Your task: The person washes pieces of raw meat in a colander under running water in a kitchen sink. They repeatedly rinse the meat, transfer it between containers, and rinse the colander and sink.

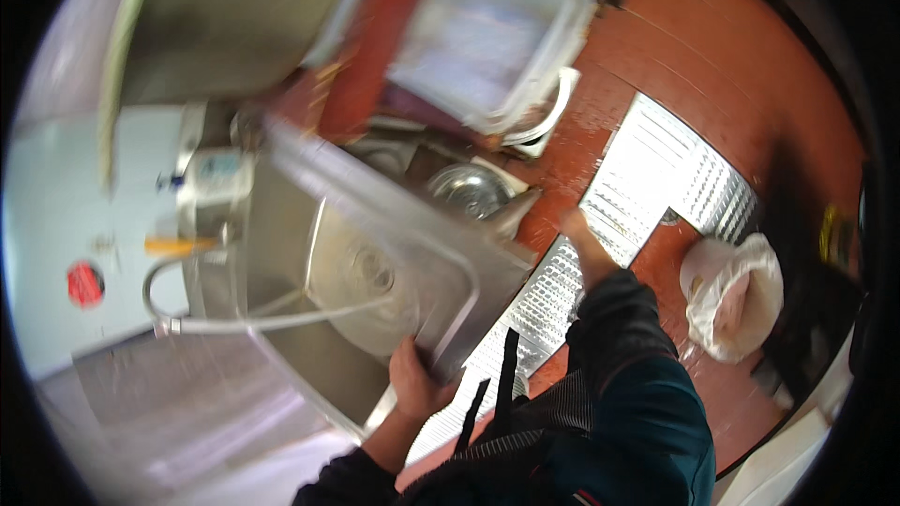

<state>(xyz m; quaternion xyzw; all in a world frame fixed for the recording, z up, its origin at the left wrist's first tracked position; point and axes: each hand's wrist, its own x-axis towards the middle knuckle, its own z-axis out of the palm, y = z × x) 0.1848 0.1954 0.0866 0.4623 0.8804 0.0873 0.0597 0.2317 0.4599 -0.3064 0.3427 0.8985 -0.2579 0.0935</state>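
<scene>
My left hand (418,381) grips the near corner of a rimmed stainless-steel sheet, probably a tray (429,253), slanting across a metal sink (281,204). Inside the sink lies a large round, pale bowl or basin (365,281), partly hidden by that sheet. A long faucet spout (295,321) reaches over the bowl. My right hand (585,242) is blurred, out past the sheet's right edge and above the floor. Nothing shows clearly in it, and its fingers cannot be made out.
Perforated metal floor plates (541,309) run along the red floor (703,35). A lined waste bin (735,299) stands at right. Beyond the sink are a translucent plastic tub (562,35) and a shiny metal bowl (471,191). A pump bottle (218,177) sits behind the sink.
</scene>
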